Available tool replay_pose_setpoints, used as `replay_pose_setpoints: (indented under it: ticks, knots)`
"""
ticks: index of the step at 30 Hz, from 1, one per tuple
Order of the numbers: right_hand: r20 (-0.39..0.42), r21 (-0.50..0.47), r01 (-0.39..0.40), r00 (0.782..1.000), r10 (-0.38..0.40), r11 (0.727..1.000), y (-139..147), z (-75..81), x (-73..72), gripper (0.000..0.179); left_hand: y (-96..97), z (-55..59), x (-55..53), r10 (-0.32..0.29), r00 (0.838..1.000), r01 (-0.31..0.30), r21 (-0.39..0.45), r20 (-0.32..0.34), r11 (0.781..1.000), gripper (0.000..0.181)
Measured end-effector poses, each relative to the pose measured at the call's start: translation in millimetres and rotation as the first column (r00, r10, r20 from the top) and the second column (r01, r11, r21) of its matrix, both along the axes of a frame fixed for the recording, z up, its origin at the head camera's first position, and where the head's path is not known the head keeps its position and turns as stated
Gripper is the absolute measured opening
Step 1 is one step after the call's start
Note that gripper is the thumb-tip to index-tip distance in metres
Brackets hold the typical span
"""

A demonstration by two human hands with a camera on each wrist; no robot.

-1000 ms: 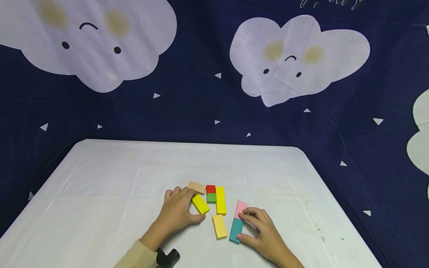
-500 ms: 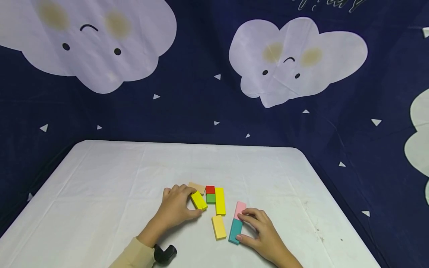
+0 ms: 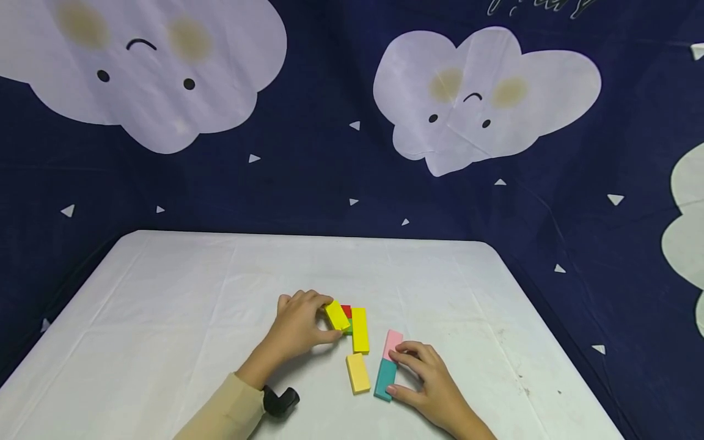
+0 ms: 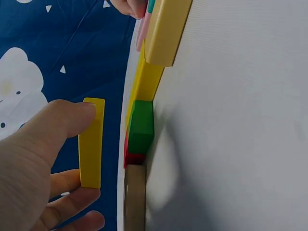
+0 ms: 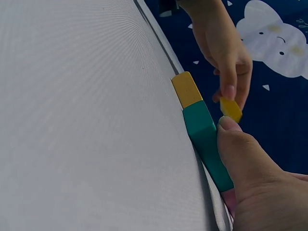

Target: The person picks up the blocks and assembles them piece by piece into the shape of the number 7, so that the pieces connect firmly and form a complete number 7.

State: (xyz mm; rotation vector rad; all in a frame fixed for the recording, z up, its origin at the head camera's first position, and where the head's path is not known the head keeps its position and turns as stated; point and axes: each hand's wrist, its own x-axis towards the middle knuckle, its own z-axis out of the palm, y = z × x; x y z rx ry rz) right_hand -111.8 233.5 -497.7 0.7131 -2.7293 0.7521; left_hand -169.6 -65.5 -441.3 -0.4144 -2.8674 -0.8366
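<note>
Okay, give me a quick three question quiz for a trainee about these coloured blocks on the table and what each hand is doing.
1. True or false: the left hand holds a yellow block lifted off the table.
2. Which block does the right hand touch with its thumb? A red, B teal, C green.
3. Fill in: beyond the teal block lies a ____ block.

Key: 1 true. 2 B. 3 pink.

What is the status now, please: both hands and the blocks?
Left hand pinches yellow block, lifted above red and green blocks. Right hand holds teal block on table. Nothing in the way.
</note>
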Motion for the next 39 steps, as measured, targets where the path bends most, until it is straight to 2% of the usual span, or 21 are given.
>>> replay_pose_setpoints:
  ticks: [10, 18, 24, 30, 34, 39]
  knots:
    - [0.005, 0.001, -0.007, 1.000, 0.007, 1.000, 0.8, 0.3, -0.2, 0.057, 18.8, 7.2, -18.0, -0.065, 0.998, 0.065, 0.017, -0.009, 0.998, 0.063]
    - [0.024, -0.010, -0.008, 1.000, 0.008, 1.000, 1.0, 1.6, -0.4, 0.058, 33.1, 6.8, -29.5, -0.112, 0.993, 0.112, 0.011, 0.040, 0.994, 0.063]
    - [0.045, -0.015, -0.001, 0.999, 0.002, 1.000, 1.6, 0.5, -0.5, 0.057, 45.1, 5.5, -37.0, -0.161, 0.986, 0.162, -0.023, 0.034, 0.987, 0.064]
    - [0.042, -0.016, -0.002, 0.999, 0.003, 1.000, 0.7, 0.1, 0.9, 0.057, 58.7, 2.9, -44.5, -0.180, 0.982, 0.183, -0.064, 0.049, 0.981, 0.065]
    - [0.042, -0.013, 0.002, 0.999, -0.001, 1.000, 0.6, 1.2, 1.5, 0.057, 70.4, 4.8, -49.3, -0.194, 0.978, 0.201, -0.096, 0.072, 0.975, 0.065]
    - [0.032, -0.012, -0.003, 0.999, 0.003, 1.000, 0.9, 2.5, 0.6, 0.057, 84.4, 8.7, -54.2, -0.205, 0.977, 0.213, -0.136, 0.065, 0.968, 0.065]
